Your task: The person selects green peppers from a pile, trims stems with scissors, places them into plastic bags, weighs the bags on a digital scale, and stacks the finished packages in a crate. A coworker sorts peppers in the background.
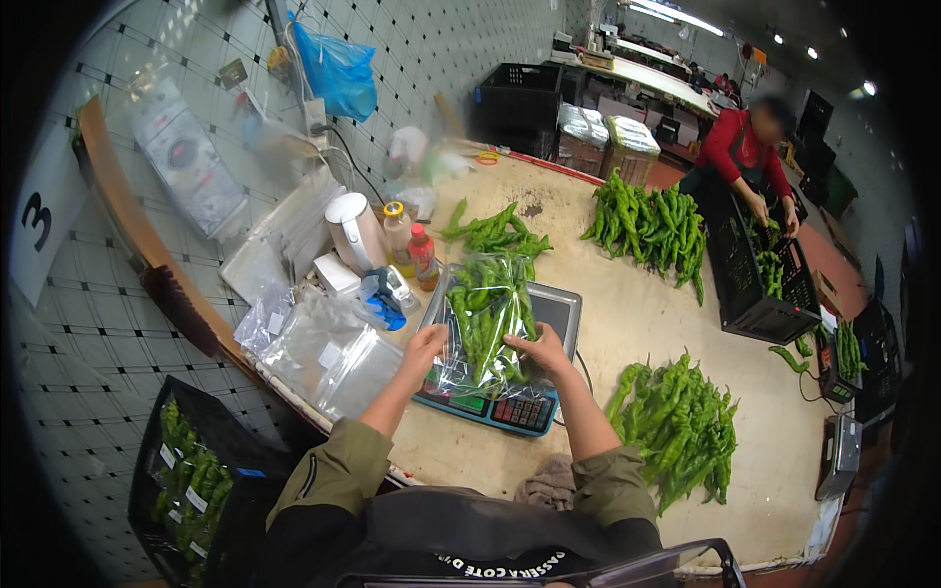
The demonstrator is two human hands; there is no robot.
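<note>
A clear plastic bag of long green peppers (489,323) is between my two hands, above a digital scale (566,312). My left hand (425,351) pinches the bag's left edge. On the other side, my right hand (542,351) grips the bag with thumb and fingers. The bag hides much of the scale's plate; its keypad (520,413) shows below. Beyond the bag lies a small heap of green peppers (500,229). A larger pile of green peppers (676,426) lies to the right of my right forearm.
Flat clear bags (353,371), a white kettle (356,231) and bottles (422,256) stand on the left. More peppers (647,228) lie at the table's far side. A person (750,154) reaches into a black crate (764,287). A crate of bagged peppers (195,470) sits at lower left.
</note>
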